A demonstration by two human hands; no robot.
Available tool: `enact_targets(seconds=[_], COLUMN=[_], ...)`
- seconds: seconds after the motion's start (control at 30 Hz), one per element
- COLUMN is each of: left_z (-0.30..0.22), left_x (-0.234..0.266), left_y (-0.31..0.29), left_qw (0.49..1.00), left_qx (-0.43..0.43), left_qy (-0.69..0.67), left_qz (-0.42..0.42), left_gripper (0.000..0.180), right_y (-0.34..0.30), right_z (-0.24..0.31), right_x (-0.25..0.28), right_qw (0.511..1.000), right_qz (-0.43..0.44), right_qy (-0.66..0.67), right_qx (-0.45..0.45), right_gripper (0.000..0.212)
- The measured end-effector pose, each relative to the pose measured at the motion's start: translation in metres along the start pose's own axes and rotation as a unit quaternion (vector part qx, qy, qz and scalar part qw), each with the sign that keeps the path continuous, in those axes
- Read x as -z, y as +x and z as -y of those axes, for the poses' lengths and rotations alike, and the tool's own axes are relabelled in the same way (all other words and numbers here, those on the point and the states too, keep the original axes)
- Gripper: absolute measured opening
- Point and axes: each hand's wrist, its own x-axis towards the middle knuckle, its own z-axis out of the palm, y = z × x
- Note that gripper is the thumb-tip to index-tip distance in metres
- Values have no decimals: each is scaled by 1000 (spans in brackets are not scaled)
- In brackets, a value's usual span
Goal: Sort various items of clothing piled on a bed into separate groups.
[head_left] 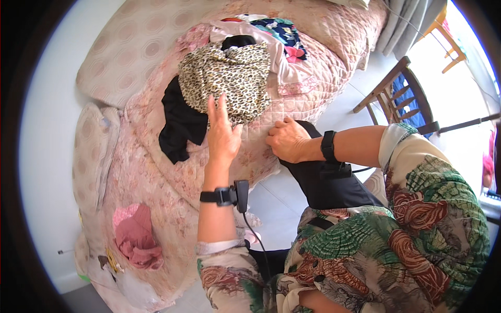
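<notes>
On the bed, a leopard-print garment (224, 78) lies bunched on top of a heap of clothes. My left hand (223, 136) is over its near edge, fingers stretched out and apart, holding nothing. Beside it, black clothing (182, 122) sticks out from under the print on the left. My right hand (288, 140) is at the bed's edge, by my black-clad knee, with its fingers curled in. Whatever those fingers may hold is hidden. Pale pink clothing (292, 78) and a dark floral garment (279, 31) show behind the leopard print.
A pink quilted bedspread (329, 57) covers the bed. Rose-pink clothing (138, 237) lies at the lower left, near a clear plastic bag (138, 292). A wooden chair (402, 99) with blue cloth stands on the right. Pale floor tiles (276, 193) show between bed and legs.
</notes>
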Motion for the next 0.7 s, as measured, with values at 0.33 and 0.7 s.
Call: enact_targets(seconds=[0.33, 0.7], left_z=[17, 58], left_x=[9, 314], left_y=[3, -134], left_qw=[987, 888], left_qx=[9, 264], left_qy=[42, -9], left_qz=[-158, -376], left_gripper=[19, 26], right_y=[2, 0], right_z=[2, 1], right_x=[12, 5], right_qw=[998, 999], right_qz=[65, 48], right_qy=[-2, -2], right_qx=[-5, -7], right_gripper=[19, 18])
